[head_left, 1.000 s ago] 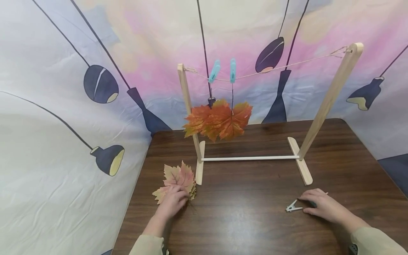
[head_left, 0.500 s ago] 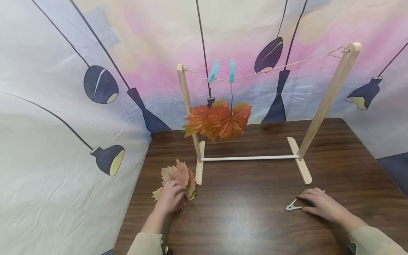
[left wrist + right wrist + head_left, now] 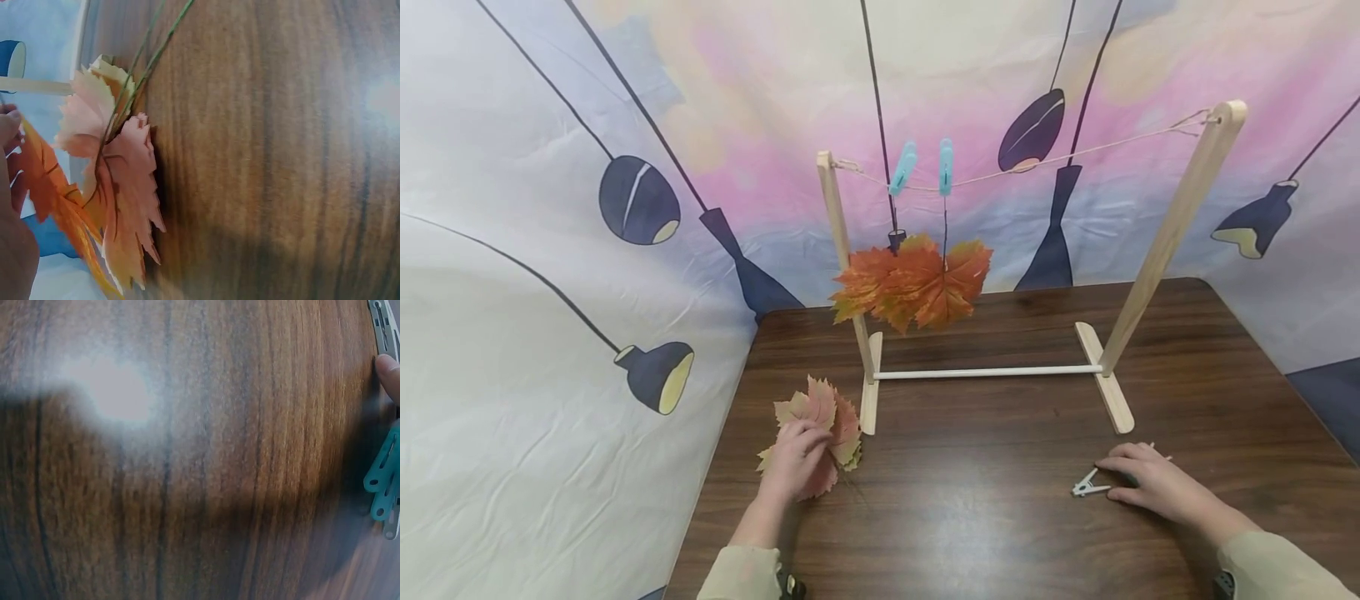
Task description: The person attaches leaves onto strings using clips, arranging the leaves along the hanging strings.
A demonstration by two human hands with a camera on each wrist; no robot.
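My left hand point(image 3: 793, 462) pinches a pale pink-and-yellow artificial maple leaf point(image 3: 808, 406), raised a little from a pile of similar leaves point(image 3: 848, 429) on the table. Seen from the left wrist, the held leaf point(image 3: 47, 169) shows orange, while the pile point(image 3: 128, 181) with its thin green stems lies beside it. At the right, my right hand point(image 3: 1153, 483) rests low on the table, thumb and forefinger at the two handles of a white clothespin point(image 3: 1084, 487). Teal clothespins point(image 3: 382, 475) and a pale one lie by that hand, partly out of view.
A wooden stand point(image 3: 1172, 242) with a string point(image 3: 1112, 150) between its posts rises at the back. Two light-blue clothespins point(image 3: 946, 167) on the string hold orange maple leaves point(image 3: 943, 287). Its white crossbar point(image 3: 988, 373) runs low above the table point(image 3: 970, 483). Patterned cloth hangs behind.
My left hand has shifted slightly leftward and separated the top leaf from the pile, exposing more leaves beneath. My right hand and the white clothespin have hardly moved.
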